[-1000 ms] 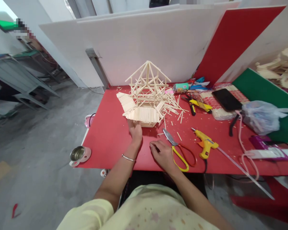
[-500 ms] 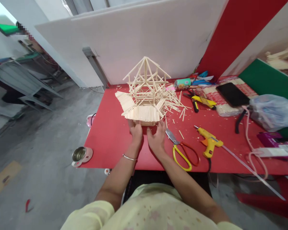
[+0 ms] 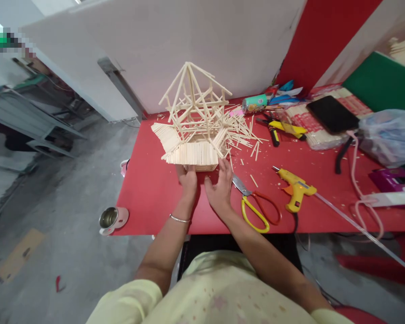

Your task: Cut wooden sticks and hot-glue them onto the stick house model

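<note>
- Bench (image 3: 148,198) with a smooth red top, scattered with small wood scraps toward its right half.
- Openwork model (image 3: 192,154) of pale wooden sticks, upright left of the bench's middle, closer to the back edge than the near one; a peaked frame rises above slatted lower roof panels.
- Left hand (image 3: 188,179), reaching in from the near edge, its fingers hidden beneath the front roof panel; whether they grip anything cannot be told.
- Right hand (image 3: 220,186), partly open, thumb apart from fingers, fingertips at the model's front right corner; no grip shows.
- Loose sticks (image 3: 245,132), heaped just right of the model.
- Scissors (image 3: 245,194) with one yellow and one red handle, between the right hand and a yellow glue gun (image 3: 299,191), toward the near edge.
- Mug (image 3: 121,217) at the near left corner.
- Phone (image 3: 333,114) lying on packs of sticks (image 3: 324,140) near the back edge, toward the right, beside a plastic bag (image 3: 391,135).
- White panel (image 3: 189,31) standing along the back edge.
- Grey concrete floor (image 3: 77,180) beyond the left edge, with a grey chair (image 3: 13,117) and flat cardboard (image 3: 22,256).
</note>
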Motion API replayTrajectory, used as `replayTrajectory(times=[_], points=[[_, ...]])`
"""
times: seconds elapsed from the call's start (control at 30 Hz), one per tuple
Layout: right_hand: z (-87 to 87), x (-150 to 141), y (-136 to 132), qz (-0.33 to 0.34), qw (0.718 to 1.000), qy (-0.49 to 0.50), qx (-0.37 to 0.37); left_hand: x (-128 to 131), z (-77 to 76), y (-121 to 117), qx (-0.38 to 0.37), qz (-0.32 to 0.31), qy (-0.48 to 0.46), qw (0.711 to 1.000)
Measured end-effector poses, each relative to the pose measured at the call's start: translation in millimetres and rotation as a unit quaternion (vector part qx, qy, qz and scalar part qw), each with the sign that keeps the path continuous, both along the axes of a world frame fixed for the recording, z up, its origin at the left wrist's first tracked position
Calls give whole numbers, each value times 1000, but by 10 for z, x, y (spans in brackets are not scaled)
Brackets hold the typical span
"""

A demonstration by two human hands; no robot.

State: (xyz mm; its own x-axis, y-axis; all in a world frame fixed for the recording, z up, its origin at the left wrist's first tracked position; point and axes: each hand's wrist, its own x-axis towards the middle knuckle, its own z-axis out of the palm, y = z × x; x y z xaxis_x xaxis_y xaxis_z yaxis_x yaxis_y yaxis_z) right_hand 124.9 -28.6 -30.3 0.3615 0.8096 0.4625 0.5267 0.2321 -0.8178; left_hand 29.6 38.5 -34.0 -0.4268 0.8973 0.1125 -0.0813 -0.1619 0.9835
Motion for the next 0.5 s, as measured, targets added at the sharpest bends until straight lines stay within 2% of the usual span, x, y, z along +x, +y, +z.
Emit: replayTrajectory(times=[0.1,0.27,0.5], points=[[-4,-17,-8,10,1000,0,7,36,67,-27,-2,33,-17,999],[2,-47,-14,32,999,8,12,46,155,-43,-9,42,-9,999],[-35,-45,17,77,997,0,15,32,170,-44,-23,39,8,999]])
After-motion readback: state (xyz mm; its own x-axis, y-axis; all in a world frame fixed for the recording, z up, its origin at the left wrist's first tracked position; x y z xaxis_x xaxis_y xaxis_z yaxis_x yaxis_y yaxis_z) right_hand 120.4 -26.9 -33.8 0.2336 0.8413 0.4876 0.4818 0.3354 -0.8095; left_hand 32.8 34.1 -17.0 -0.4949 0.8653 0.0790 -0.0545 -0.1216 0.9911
